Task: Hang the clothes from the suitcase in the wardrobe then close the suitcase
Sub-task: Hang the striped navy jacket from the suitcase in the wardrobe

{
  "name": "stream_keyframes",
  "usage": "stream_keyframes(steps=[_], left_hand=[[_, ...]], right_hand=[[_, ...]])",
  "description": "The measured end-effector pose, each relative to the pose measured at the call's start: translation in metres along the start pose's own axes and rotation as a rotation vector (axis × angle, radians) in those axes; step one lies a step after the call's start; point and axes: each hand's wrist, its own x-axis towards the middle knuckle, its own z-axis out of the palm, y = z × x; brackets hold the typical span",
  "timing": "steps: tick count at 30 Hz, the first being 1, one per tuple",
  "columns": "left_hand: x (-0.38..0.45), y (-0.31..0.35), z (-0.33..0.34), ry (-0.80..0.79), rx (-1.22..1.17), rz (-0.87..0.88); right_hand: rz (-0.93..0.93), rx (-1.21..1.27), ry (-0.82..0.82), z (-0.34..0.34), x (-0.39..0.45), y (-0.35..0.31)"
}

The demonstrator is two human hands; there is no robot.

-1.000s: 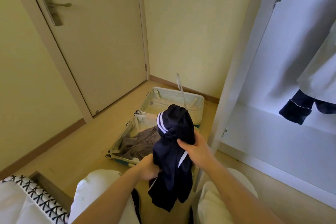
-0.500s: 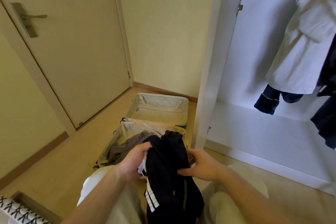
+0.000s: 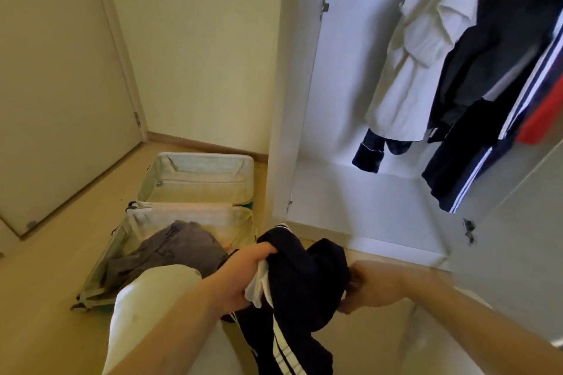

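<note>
A dark navy garment with white stripes (image 3: 307,277) hangs bunched between my two hands in front of my knees. My left hand (image 3: 243,277) grips its left side, with a bit of white fabric under the fingers. My right hand (image 3: 374,286) grips its right side, fingers curled into the cloth. The pale suitcase (image 3: 195,173) lies open on the floor to the left, with a grey garment (image 3: 170,250) in its near half. The white wardrobe (image 3: 359,198) stands open on the right, holding a white garment (image 3: 417,55) and dark clothes (image 3: 493,70) on its rail.
A closed room door (image 3: 54,85) fills the left side, and a yellow wall (image 3: 198,39) stands behind the suitcase. My knees in white trousers (image 3: 146,298) are low in the view. The wardrobe's right door (image 3: 518,237) stands open.
My view has swung right and up toward the wardrobe. The navy garment has dropped from a raised hold over the suitcase to knee height, shifted right, both hands still gripping it.
</note>
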Motion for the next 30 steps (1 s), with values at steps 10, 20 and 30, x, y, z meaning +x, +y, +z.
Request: stream_keyframes(steps=[10, 20, 30], left_hand=[[0.030, -0.014, 0.046, -0.175, 0.284, -0.097], [0.072, -0.003, 0.053, -0.013, -0.171, 0.103], [0.121, 0.005, 0.099, -0.011, -0.240, 0.105]], right_hand=[[-0.122, 0.523, -0.134, 0.037, 0.010, 0.002], [0.295, 0.357, -0.018, 0.034, -0.032, 0.094], [0.368, 0.817, 0.347, 0.049, -0.036, 0.137]])
